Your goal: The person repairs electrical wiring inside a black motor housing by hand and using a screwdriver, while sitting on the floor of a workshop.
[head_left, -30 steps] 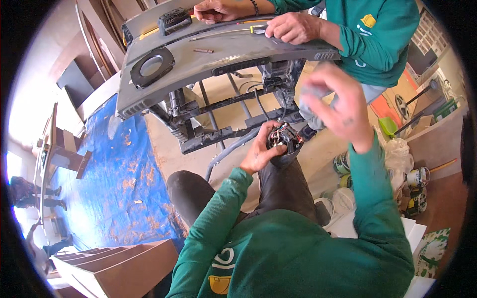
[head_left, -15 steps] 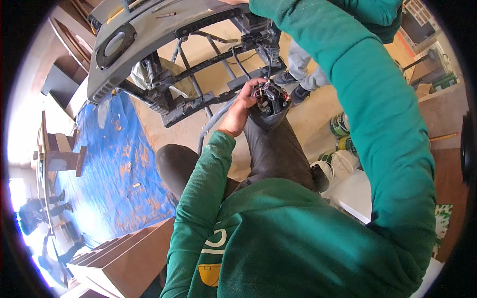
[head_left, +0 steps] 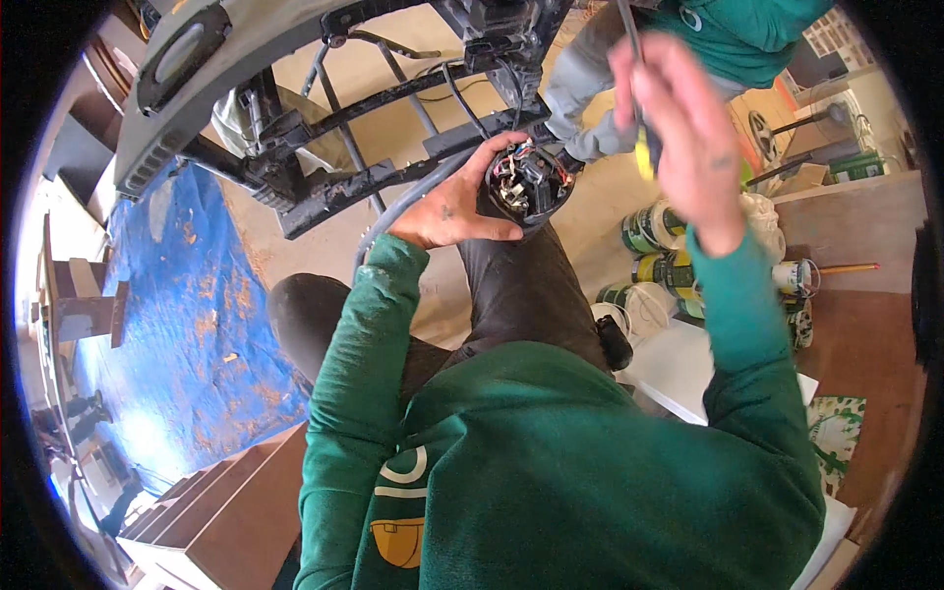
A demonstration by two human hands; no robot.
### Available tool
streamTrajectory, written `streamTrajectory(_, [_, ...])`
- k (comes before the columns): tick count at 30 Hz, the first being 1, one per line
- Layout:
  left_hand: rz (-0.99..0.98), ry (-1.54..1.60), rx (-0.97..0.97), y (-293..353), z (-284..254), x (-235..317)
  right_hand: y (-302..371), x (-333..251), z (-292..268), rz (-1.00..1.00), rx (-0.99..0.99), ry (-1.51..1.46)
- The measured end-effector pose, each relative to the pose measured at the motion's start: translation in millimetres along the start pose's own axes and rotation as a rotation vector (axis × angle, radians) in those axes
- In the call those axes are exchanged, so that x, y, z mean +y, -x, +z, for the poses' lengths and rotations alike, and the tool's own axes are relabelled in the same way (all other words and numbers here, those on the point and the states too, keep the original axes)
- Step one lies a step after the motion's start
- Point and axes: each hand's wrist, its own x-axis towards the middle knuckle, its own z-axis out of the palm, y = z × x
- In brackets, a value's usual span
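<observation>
A round black housing [head_left: 539, 187] packed with coloured wires and connectors rests on my thigh. The thumb and fingers of my left hand [head_left: 454, 208] wrap round its left side, open face up. Raised to its right, my right hand [head_left: 693, 143] is smeared by motion but closed on a screwdriver [head_left: 645, 152] with a yellow and black handle. The dark shaft points up, away from the housing. A grey cable [head_left: 408, 197] passes behind my left hand. Just beyond the housing stands a black metal frame [head_left: 379, 123] with a grey panel [head_left: 162, 108] on it.
A person in a green top [head_left: 737, 49] and grey trousers is close beyond my right hand. Paint cans [head_left: 659, 270] are grouped at the right. A blue tarp [head_left: 197, 315] with scattered debris covers the floor at left, near a wooden shelf unit [head_left: 221, 501].
My right hand has come back from the far panel and now holds the screwdriver up. My left hand has shifted its grip, thumb now along the housing's near side. The view has shifted.
</observation>
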Motion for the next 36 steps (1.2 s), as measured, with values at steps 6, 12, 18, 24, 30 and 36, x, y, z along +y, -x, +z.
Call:
streamTrajectory(6, [0.082,-0.119,0.043,-2.5,5.1,-7.0,136.3,75.2,37.6,0.938,0.298,-0.647])
streamTrajectory(12, [0.14,-0.182,0.229,1.3,15.9,-17.9,144.3,93.7,80.3,0.82,0.227,-0.642])
streamTrajectory(18, [0.148,-0.364,0.461,-0.7,28.7,-18.1,119.4,105.8,67.4,0.904,0.187,-0.723])
streamTrajectory(24, [0.186,-0.443,0.605,-18.2,19.3,-37.3,90.0,124.7,59.6,0.985,0.165,-0.755])
streamTrajectory(30, [0.13,-0.415,0.632,-39.4,10.7,-36.6,65.2,121.1,58.7,1.069,0.241,-0.673])
streamTrajectory(36, [0.076,-0.389,0.658,-51.6,7.0,-33.3,55.8,125.2,55.3,1.1,0.255,-0.648])
